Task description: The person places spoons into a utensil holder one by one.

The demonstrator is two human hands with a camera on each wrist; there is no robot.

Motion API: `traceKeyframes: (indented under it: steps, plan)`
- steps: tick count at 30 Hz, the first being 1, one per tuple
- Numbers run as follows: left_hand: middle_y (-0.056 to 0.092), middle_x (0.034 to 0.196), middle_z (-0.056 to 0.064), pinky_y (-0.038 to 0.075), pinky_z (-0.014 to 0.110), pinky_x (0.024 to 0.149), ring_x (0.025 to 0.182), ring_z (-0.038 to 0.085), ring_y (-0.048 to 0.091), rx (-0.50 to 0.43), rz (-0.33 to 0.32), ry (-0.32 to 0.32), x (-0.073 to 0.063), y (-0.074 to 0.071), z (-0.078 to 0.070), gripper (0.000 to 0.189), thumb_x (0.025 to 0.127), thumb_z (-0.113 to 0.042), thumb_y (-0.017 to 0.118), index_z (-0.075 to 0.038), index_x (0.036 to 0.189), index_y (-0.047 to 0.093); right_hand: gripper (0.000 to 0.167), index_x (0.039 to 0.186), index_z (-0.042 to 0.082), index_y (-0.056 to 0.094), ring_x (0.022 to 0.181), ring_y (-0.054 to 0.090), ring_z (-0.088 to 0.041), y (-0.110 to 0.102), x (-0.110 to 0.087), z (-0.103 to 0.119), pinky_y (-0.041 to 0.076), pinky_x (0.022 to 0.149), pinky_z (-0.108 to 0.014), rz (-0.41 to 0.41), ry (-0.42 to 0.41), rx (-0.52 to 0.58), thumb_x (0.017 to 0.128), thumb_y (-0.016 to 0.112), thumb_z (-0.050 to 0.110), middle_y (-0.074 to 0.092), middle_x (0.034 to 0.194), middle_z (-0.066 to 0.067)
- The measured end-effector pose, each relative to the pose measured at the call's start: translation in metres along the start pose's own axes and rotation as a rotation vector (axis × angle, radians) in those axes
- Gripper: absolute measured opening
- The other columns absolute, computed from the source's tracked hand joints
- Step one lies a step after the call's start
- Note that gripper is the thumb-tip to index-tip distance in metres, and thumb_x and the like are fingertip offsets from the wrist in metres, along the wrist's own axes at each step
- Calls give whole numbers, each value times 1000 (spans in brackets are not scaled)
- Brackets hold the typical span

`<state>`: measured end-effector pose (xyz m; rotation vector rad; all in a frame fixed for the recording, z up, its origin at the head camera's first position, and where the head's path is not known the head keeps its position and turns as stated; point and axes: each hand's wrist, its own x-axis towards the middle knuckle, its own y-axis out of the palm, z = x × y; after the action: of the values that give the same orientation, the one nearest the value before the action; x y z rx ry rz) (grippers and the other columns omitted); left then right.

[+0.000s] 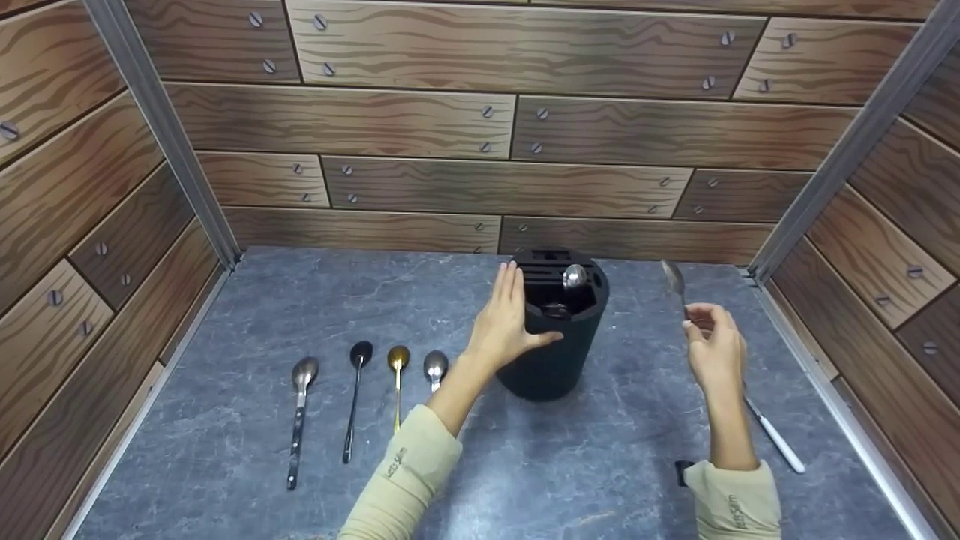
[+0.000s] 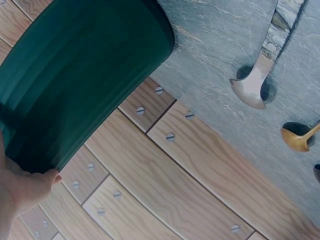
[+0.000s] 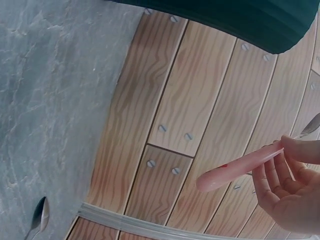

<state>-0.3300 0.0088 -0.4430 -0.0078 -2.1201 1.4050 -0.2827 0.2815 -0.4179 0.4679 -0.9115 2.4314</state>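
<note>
A dark green cylindrical utensil holder (image 1: 551, 367) with a slotted black top stands upright on the table. One spoon (image 1: 574, 276) sits in it, its silver bowl showing above the opening. My left hand (image 1: 501, 326) rests against the holder's left side, fingers straight up along the rim and thumb stretched across the front. To the right of the holder, my right hand (image 1: 718, 352) pinches a spoon with a silver bowl (image 1: 673, 277) pointing up and away. Its thick pink handle (image 3: 240, 166) shows in the right wrist view, raised above the table.
Left of the holder lie a spoon with a dark patterned handle (image 1: 298, 420), a black spoon (image 1: 355, 397), a gold spoon (image 1: 397, 375) and a silver spoon (image 1: 435, 367) partly behind my left arm. A white-handled utensil (image 1: 780, 442) lies at right. Wood-patterned walls (image 1: 420, 120) enclose the table.
</note>
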Motion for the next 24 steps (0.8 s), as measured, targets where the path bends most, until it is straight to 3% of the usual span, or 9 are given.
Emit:
traceKeyframes:
  steps: [4, 12, 24]
  plan:
    - [20, 146, 23, 27, 33, 103, 136, 29, 10, -16, 10, -9, 0, 0, 0, 114, 68, -68, 62, 11, 140, 22, 17, 103, -7, 59, 91, 57, -29, 1, 0, 6, 43, 79, -32, -9, -21, 17, 86, 57, -6, 58, 99, -19]
    - [20, 146, 22, 27, 33, 104, 136, 29, 10, -20, 5, -10, -1, 1, 0, 114, 68, -68, 62, 11, 140, 22, 17, 100, -7, 60, 84, 54, -18, 5, 0, 17, 41, 73, -15, -39, -64, 73, 83, 59, -8, 60, 95, -17]
    - [18, 147, 22, 27, 32, 104, 137, 28, 8, -18, 33, -22, 0, -1, 0, 115, 68, -69, 62, 10, 141, 20, 17, 100, -7, 61, 80, 53, -4, 10, -2, 41, 44, 73, -16, -28, -87, 160, 82, 61, -9, 61, 95, -15]
